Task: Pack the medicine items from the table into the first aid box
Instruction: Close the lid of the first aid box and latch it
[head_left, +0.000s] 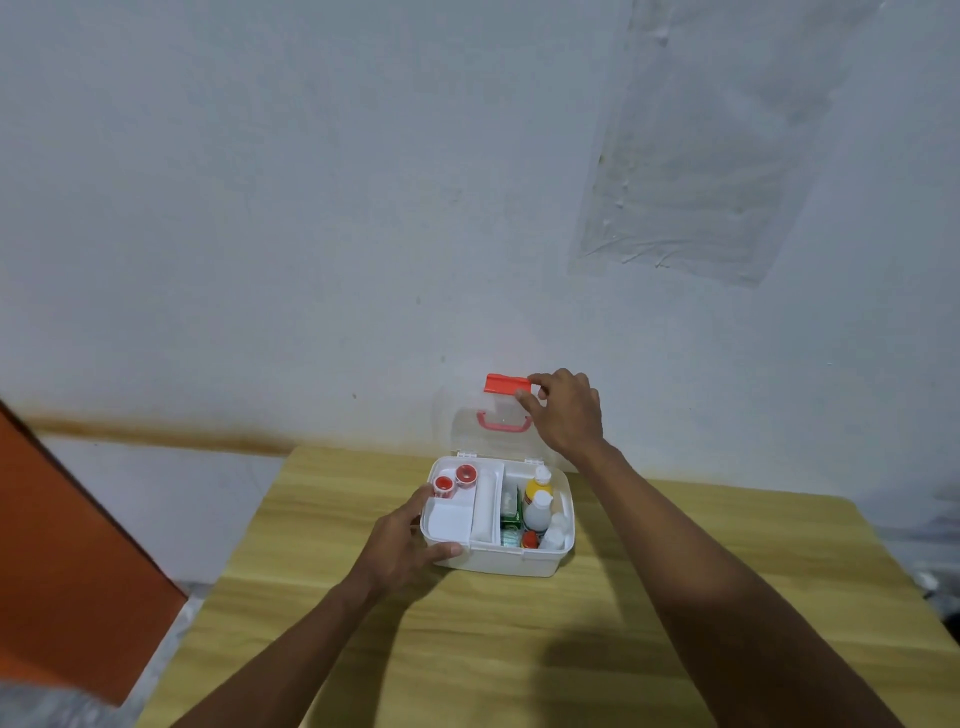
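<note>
Head view: white first aid box (511, 561), lid (483, 434) raised

Bare room corner with a wooden counter against a pale wall

The light-wood counter (519, 639) stands before a grey-white wall (311, 182) bearing a rough, peeling patch (696, 171) and a rusty brown stain line (156, 434) low down; an orange panel (67, 561) leans in at left.
</note>
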